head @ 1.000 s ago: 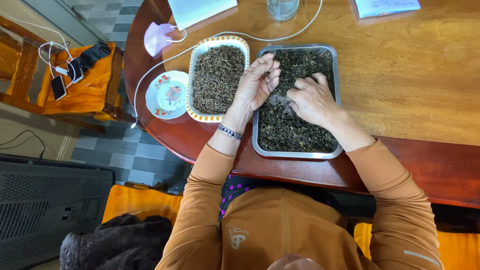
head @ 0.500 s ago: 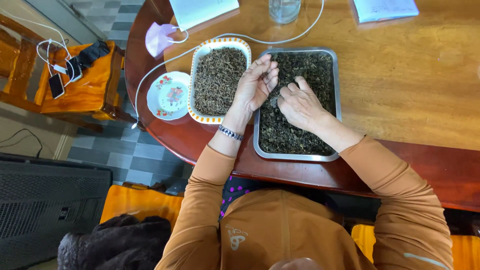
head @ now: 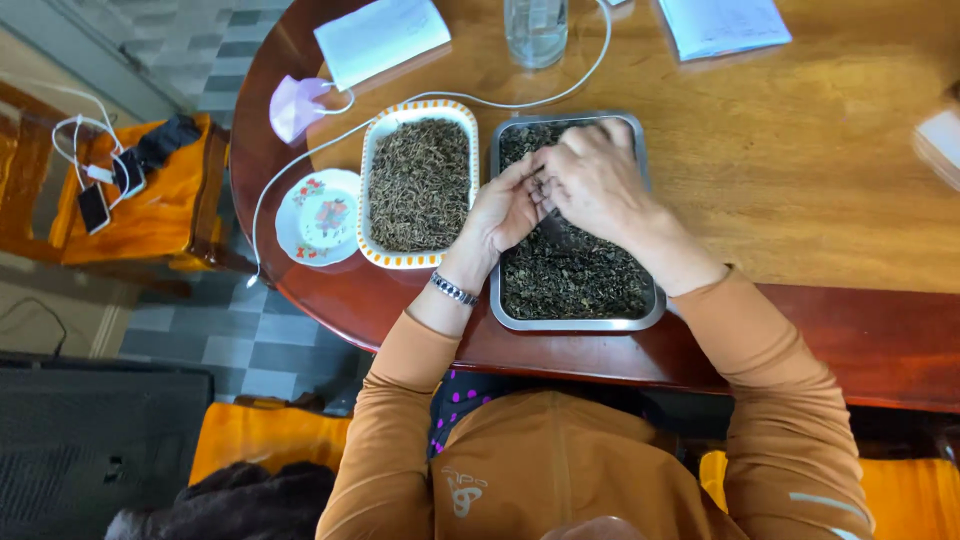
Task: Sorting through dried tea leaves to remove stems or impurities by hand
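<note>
- The person's left hand (head: 503, 212) and right hand (head: 595, 180) meet over the upper half of a metal tray (head: 652, 300) filled with dark dried leaves (head: 575, 280), probably tea.
- The left hand's fingers are curled, with the tips pinched together on a small bit of the leaf material; exactly what is pinched is too small to tell.
- The right hand arches over the tray with its fingers bent downward; its fingertips are hidden from the head camera, so whether they grip anything cannot be told.
- Just left of the metal tray, nearly touching it, stands an enamel tray with an orange-patterned rim (head: 366, 160), holding paler, browner leaves (head: 420, 185).
- A small floral saucer (head: 318, 216) sits further left near the table's (head: 820, 170) edge; a white cable (head: 330, 140) runs round it, and a drinking glass (head: 535, 28) stands beyond the trays.
- Judged from this, picking goes best with both hands kept low over the metal tray, so loose bits drop back in, and with only a thin layer spread at a time.
- Light pinches suit brittle leaves; squeezing would likely crumble them.
</note>
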